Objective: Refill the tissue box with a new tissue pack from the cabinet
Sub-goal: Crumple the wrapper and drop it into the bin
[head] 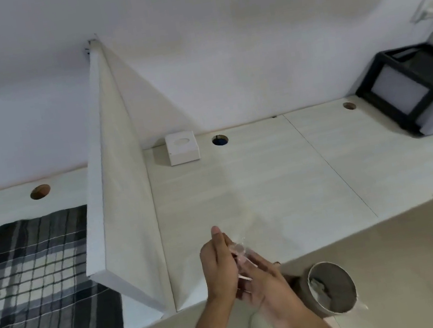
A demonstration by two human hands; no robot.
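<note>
A white cube tissue box (182, 147) with a round top opening stands at the back of the desk, by the wall. Near the desk's front edge both hands meet around a crumpled clear plastic wrapper (238, 249) with a pinkish tint. My left hand (219, 269) pinches it from the left, thumb raised. From the right, my right hand (264, 284) grips the wrapper's lower part. Most of the wrapper is hidden between the fingers, and I cannot tell whether it holds tissues.
A white divider panel (117, 180) stands to the left of the hands. A plaid cloth (40, 284) lies on the left desk. A black-framed box (414, 87) sits at the back right. A grey waste bin (332, 287) stands on the floor under the desk edge. Cable holes (220, 140) pierce the desktop.
</note>
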